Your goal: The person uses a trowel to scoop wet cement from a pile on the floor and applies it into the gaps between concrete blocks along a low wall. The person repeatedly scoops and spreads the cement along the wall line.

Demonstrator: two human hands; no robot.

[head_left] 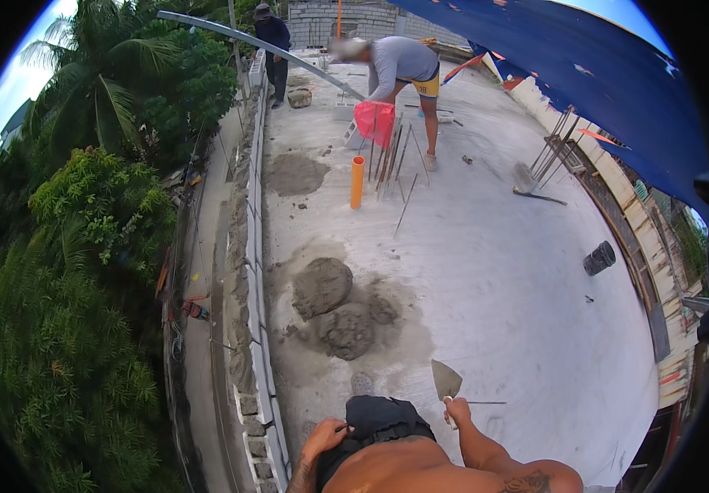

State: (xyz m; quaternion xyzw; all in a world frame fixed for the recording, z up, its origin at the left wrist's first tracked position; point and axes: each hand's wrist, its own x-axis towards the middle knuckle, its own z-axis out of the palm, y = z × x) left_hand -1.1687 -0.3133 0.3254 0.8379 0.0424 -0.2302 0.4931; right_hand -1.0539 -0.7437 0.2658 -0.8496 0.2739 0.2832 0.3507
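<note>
My right hand (456,410) is closed round the handle of a pointed trowel (446,380), its flat grey blade tipped upward and away from me. At my dark shorts (383,417), my left hand (326,436) is held with its fingers curled; what they pinch, if anything, is too small to make out. Ahead of my feet lie wet mortar heaps on the slab: a smoother mound (322,287) and a rougher one (346,331) touching it. A thin rod (486,403) lies on the slab beside the trowel hand.
A low block wall (256,246) edges the slab at left, with a drop to a lane beyond. Upright rebar (387,160) with a red cover and an orange pipe (357,182) stand ahead. A person (408,66) bends there; another stands behind. A black bucket (599,259) lies at right.
</note>
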